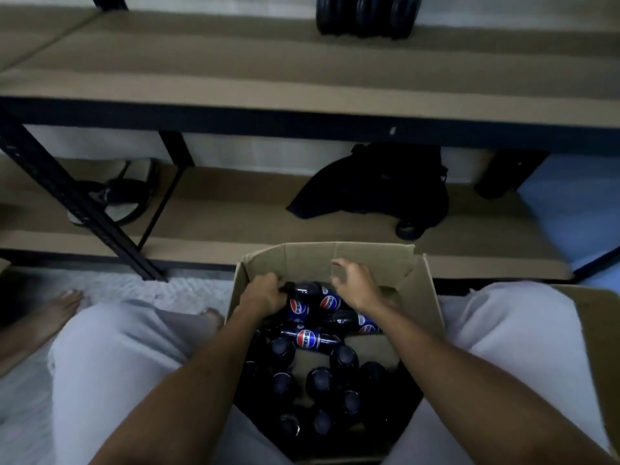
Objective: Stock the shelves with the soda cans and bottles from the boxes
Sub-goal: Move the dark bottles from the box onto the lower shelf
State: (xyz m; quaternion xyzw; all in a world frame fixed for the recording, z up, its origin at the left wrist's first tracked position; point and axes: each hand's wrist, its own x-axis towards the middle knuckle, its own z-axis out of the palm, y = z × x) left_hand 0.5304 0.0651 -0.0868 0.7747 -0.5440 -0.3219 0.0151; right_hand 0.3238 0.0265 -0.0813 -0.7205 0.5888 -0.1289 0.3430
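An open cardboard box (369, 263) stands on the floor between my knees, filled with several dark Pepsi bottles, some lying flat, others upright. My left hand (263, 295) grips the neck of a lying Pepsi bottle (315, 298) at the top of the pile. My right hand (355, 283) hovers just over the bottles with its fingers spread and loosely curved, holding nothing. Three dark bottles (367, 16) stand at the back of the upper shelf (235, 72).
A black bag (379, 186) and a small fan (117, 193) lie on the lower shelf (235, 209). A black shelf upright (77, 203) slants down at left. A second cardboard box (600, 347) sits at far right. A bare foot (50, 317) rests on the pale floor.
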